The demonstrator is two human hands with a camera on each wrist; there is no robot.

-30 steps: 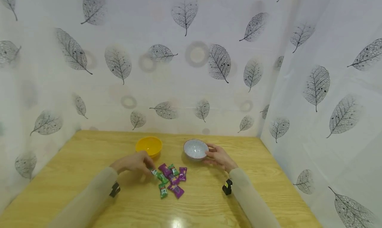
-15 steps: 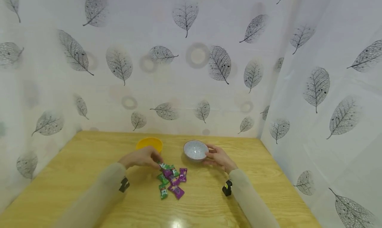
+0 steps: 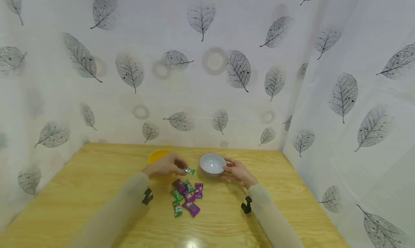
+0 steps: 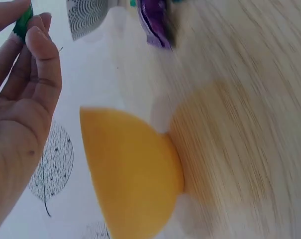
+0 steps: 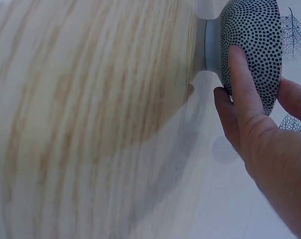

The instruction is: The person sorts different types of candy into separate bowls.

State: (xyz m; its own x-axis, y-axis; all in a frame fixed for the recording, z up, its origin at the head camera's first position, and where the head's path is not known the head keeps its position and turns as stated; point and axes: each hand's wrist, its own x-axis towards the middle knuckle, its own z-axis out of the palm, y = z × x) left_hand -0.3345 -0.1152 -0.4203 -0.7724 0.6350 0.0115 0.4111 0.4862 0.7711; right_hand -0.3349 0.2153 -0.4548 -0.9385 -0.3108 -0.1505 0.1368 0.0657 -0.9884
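Note:
My left hand [image 3: 164, 164] pinches a green-wrapped candy [image 3: 190, 171] between thumb and fingertips, raised above the table. In the left wrist view, only part of this green candy [image 4: 23, 23] shows between the fingers. My right hand [image 3: 239, 171] holds the right side of a pale, dark-dotted bowl [image 3: 212, 163]. From the right wrist, the dotted bowl [image 5: 252, 42] has a finger along its wall and others near its rim and foot. Nearer me lies a loose group of green candies [image 3: 177, 208] and purple candies [image 3: 191, 207].
Behind my left hand stands a yellow bowl [image 3: 158, 155], partly hidden by that hand. The wooden table [image 3: 223, 224] ends at a leaf-printed curtain [image 3: 201, 85] at the back, with another stretch of curtain [image 3: 340, 150] along the right.
My left hand has moved right and away from the candy pile, carrying the green candy toward the dotted bowl. The right hand has stayed at that bowl.

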